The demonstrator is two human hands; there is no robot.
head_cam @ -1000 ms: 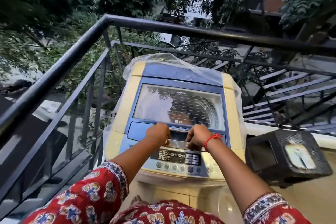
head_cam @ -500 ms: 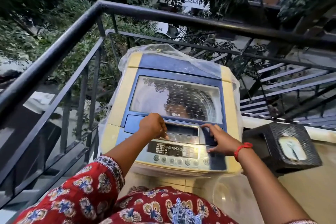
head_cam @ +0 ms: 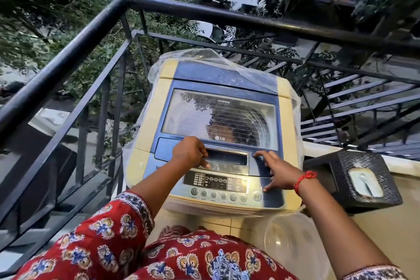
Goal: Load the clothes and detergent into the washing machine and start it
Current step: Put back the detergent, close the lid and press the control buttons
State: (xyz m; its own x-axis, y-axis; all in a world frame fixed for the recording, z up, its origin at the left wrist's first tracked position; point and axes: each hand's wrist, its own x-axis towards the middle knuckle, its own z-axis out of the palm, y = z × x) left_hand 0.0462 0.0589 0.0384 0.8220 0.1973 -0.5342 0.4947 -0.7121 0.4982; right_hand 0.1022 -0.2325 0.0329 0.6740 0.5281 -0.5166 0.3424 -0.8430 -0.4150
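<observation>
A yellow and blue top-load washing machine stands in front of me with its lid down; the drum shows dimly through the glass window. My left hand is curled on the left end of the silver lid handle, thumb on its front edge. My right hand lies flat with fingers spread on the blue right side of the lid, just above the control panel and its row of round buttons. No clothes or detergent are in view.
A black metal railing runs along the left and behind the machine. Clear plastic sheeting drapes over the machine's back. A black woven box sits on the ledge at right. A clear plastic tub stands below the machine's front.
My right hand has let go of the lid handle and moved right, opening flat on the blue lid edge. My left hand stays at the handle. The lid stays down.
</observation>
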